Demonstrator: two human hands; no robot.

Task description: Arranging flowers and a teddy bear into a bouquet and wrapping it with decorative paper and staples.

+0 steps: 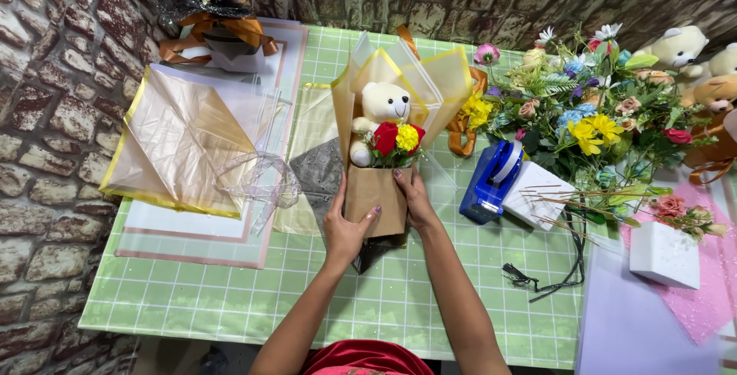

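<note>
Gripping the brown kraft-paper-wrapped bouquet with cream teddy bear (376, 183) from both sides, we have left hand (347, 231) wrapped low on its base, right hand (415, 200) closed higher, long axis pointing away from us at table centre.

Bouquet (380, 168) mid-table, tape dispenser (491, 183) right, wrap sheets (176, 145) left.

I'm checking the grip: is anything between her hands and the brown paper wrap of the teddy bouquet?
Nothing visible. The left hand and right hand both rest directly on the brown paper wrap, one on each side.
</note>
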